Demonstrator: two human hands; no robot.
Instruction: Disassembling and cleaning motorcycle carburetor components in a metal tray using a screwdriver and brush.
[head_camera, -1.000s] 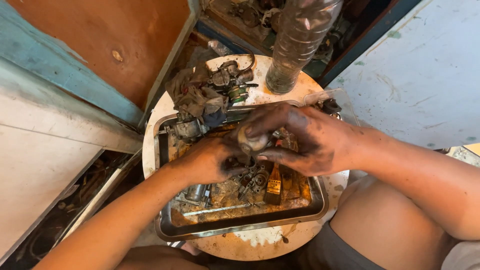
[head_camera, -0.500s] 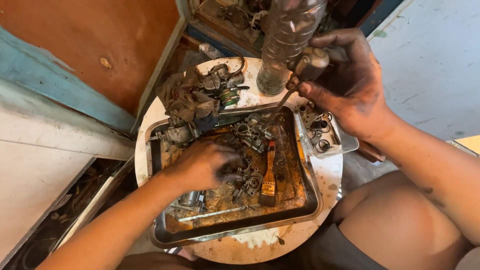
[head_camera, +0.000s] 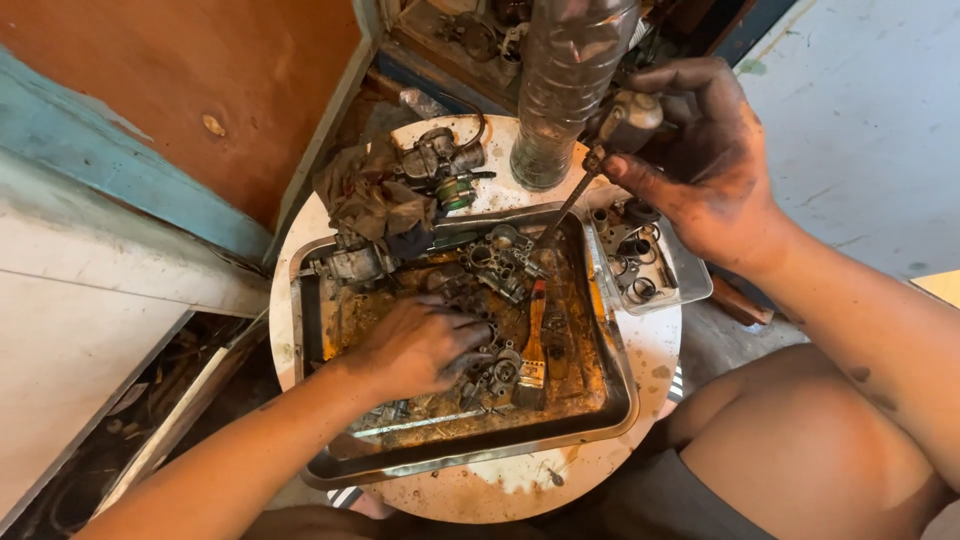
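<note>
Metal part (head_camera: 628, 120): small, rigid, grease-slick, likely heavy for its size; pinched in right hand (head_camera: 710, 165) above the tray's (head_camera: 610, 330) far right corner, thin rod (head_camera: 562, 210) hanging from it, best gripped on the round body. Left hand (head_camera: 415, 345) lies curled, fingertips among oily parts (head_camera: 495, 265) in the tray, grip unclear. Bottle (head_camera: 565, 90) crowds close; small tray (head_camera: 690, 275) underneath; open room rightward.

I see small grey metal part (head_camera: 628, 120), rounded, dirty, held up in air beside plastic bottle, above edge of tray. Thin dark rod (head_camera: 563, 213) hangs from it, slanting down-left, lower tip over tray. In steel tray (head_camera: 612, 345), rusty-brown oily liquid, many small carburetor pieces (head_camera: 497, 262) lie in heap, grey, greasy. Some pieces (head_camera: 497, 372) near middle touch my fingers, half sunk in liquid.
</note>
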